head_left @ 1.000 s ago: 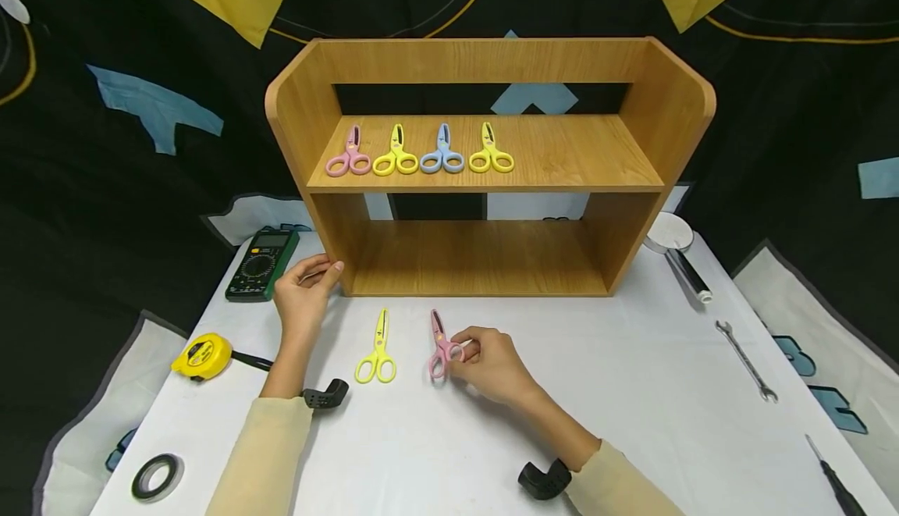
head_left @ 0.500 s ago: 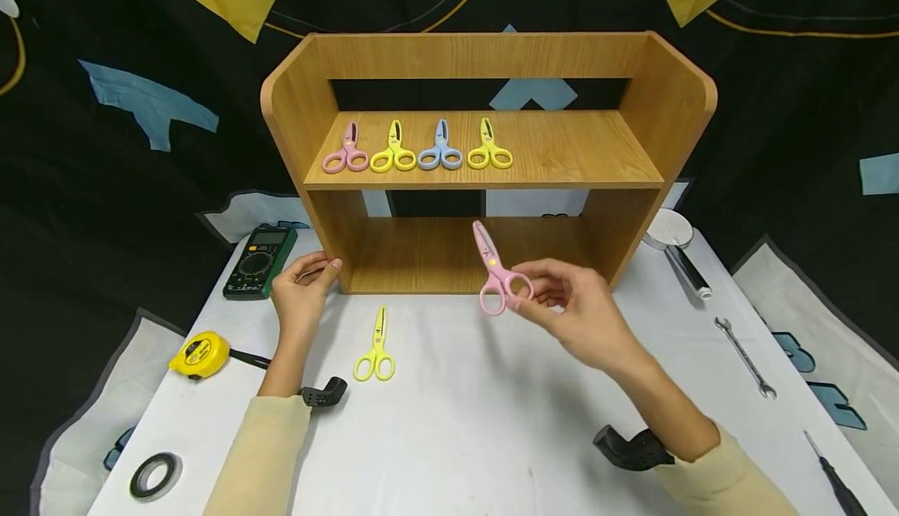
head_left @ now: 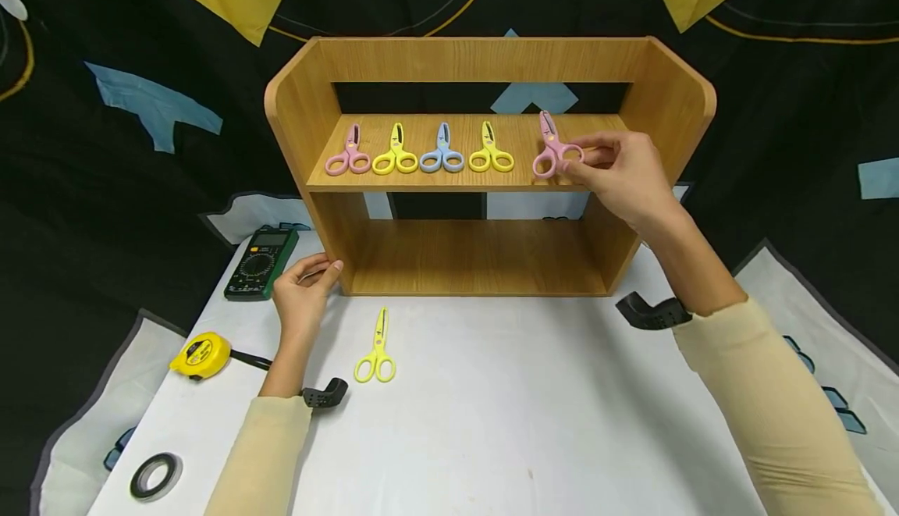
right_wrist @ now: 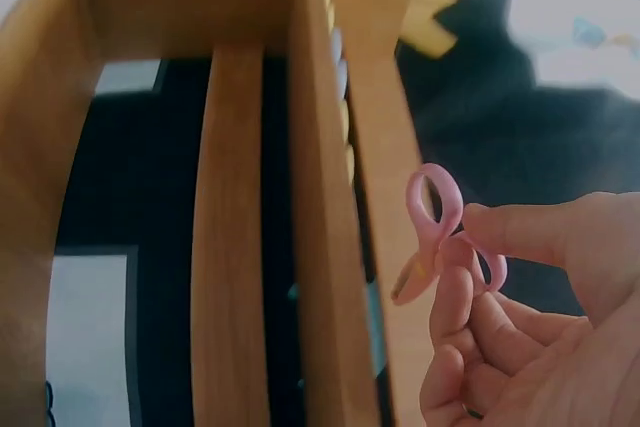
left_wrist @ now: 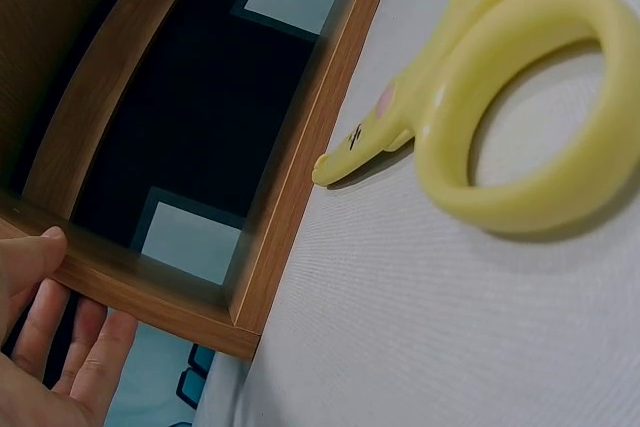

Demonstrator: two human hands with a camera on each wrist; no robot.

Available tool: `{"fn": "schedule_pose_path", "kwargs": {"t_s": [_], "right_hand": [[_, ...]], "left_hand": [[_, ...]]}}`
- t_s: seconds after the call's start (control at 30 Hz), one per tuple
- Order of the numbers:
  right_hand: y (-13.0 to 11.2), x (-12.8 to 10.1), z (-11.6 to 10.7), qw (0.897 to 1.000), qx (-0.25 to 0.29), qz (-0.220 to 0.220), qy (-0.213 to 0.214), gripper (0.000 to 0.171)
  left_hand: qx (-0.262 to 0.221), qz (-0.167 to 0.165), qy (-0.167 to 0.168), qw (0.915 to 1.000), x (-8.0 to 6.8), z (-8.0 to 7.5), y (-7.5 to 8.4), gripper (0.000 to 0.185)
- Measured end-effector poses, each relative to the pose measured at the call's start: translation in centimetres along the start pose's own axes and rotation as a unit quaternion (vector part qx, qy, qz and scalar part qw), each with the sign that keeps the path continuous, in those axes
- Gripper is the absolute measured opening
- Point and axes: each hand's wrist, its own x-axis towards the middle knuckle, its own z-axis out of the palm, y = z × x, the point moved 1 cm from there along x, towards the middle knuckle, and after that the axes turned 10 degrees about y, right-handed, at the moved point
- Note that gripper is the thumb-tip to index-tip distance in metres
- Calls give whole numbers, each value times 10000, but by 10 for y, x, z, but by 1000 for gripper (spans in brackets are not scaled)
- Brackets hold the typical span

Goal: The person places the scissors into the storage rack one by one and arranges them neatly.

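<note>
Right hand (head_left: 621, 169) fingers pinch pink scissors (head_left: 552, 151) over shelf (head_left: 597, 153); lay flat beside yellow pair (head_left: 491, 152), tips back. Left hand (head_left: 303, 290) fingers relaxed, steadying shelf.

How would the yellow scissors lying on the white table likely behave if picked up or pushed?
The yellow scissors look like small moulded plastic, so probably light and stiff. Lying flat on the table cloth, they would likely slide, not roll. The finger loops should offer an easy pinch.

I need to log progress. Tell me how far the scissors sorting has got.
Done: four scissors lie in a row on the upper shelf. In hand: the right hand holds pink scissors just above that shelf, beside the row. Left: yellow scissors on the table. The left hand rests at the shelf's corner.
</note>
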Motion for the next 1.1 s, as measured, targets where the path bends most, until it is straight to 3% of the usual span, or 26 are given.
{"fn": "schedule_pose_path", "kwargs": {"t_s": [0.27,0.43,0.73,0.93,1.1], "right_hand": [[0,35,22,9980,-140,585,-219,49],[3,43,30,9973,-298,633,-217,45],[9,43,30,9940,-1012,185,-372,50],[9,33,25,9946,-966,-101,-362,62],[7,3,20,9959,-621,-651,-86,56]], "left_hand": [[-35,-12,45,10000,2,-1,0,36],[-98,-8,71,9999,3,0,-2,36],[-72,-121,35,9999,1,0,1,36],[-207,-206,-42,9996,1,0,1,37],[-400,-286,-72,9988,1,-1,2,36]]}}
